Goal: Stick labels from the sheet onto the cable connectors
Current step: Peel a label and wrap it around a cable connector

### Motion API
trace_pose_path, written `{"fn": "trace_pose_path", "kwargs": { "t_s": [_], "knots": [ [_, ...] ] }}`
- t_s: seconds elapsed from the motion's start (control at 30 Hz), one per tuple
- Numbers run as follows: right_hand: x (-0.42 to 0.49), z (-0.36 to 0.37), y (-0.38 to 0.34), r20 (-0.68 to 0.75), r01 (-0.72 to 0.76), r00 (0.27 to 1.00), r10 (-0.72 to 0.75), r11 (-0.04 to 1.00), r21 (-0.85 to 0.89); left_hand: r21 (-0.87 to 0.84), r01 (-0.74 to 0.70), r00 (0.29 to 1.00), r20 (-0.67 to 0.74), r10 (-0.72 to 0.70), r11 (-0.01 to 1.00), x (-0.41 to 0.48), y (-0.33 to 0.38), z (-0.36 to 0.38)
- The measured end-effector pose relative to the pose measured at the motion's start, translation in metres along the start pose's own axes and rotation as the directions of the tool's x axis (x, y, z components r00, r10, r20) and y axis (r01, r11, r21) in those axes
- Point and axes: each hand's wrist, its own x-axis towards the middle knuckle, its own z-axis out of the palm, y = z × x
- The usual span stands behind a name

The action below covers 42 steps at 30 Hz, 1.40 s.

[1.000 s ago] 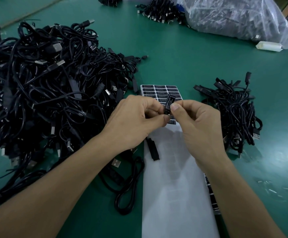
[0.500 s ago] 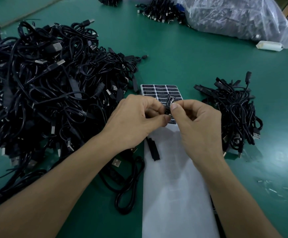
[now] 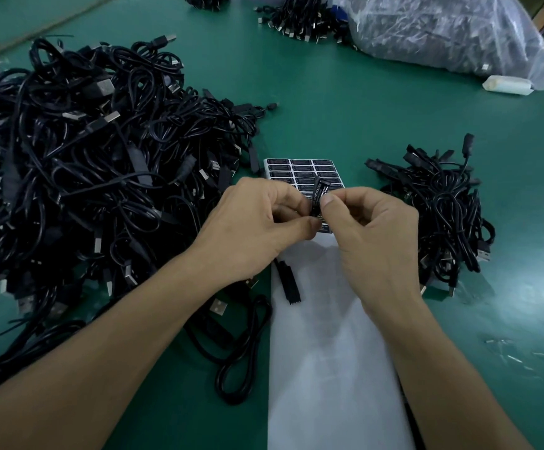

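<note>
While dim light falls on the smooth green tabletop [image 3: 361,118], the left hand [image 3: 251,228] and right hand [image 3: 374,235] meet above a glossy white label sheet [image 3: 300,170], fingers [image 3: 330,204] of both pinching a slim black connector [image 3: 313,203] and its printed label [image 3: 322,191]. Tangled black cables [image 3: 85,173] heap left, a smaller bundle [image 3: 439,216] right, a crinkled clear bag [image 3: 443,30] behind.

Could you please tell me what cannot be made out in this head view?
Head view:
Print on the label: too small to read.
The connector under it: hidden by left hand and right hand.
Lower rows of the label sheet: covered by both hands.
Contents of the plastic bag: veiled by its film and cut by the top edge.
</note>
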Motion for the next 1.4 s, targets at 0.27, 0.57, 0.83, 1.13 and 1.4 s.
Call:
{"fn": "trace_pose_path", "kwargs": {
  "t_s": [0.27, 0.57, 0.83, 1.13, 1.4],
  "knots": [
    [-0.0024, -0.0002, -0.0033, -0.031, 0.025, 0.999, -0.026, 0.999, -0.03, -0.019, -0.029, 1.0, 0.011, 0.029, 0.999, -0.0005, -0.0018, 0.0002],
    [-0.0031, -0.0001, -0.0038, -0.04, -0.009, 0.999, 0.01, 1.0, 0.022, -0.055, -0.062, 0.998, 0.019, 0.063, 0.997, 0.0006, -0.0038, 0.0],
    [-0.0021, -0.0009, -0.0019, -0.041, -0.009, 0.999, 0.011, 0.998, 0.056, -0.067, -0.048, 0.999, 0.015, 0.05, 0.997, -0.0001, -0.0032, 0.0004],
    [-0.0012, -0.0026, -0.0042, -0.028, 0.042, 0.999, -0.042, 0.999, 0.021, -0.069, -0.065, 0.998, 0.02, 0.067, 0.995, 0.0009, -0.0053, 0.0001],
    [-0.0037, -0.004, -0.0074, -0.041, 0.093, 0.995, -0.095, 0.995, -0.039, -0.078, -0.081, 0.996, 0.037, 0.084, 0.994, 0.0015, -0.008, -0.0008]
  ]
}}
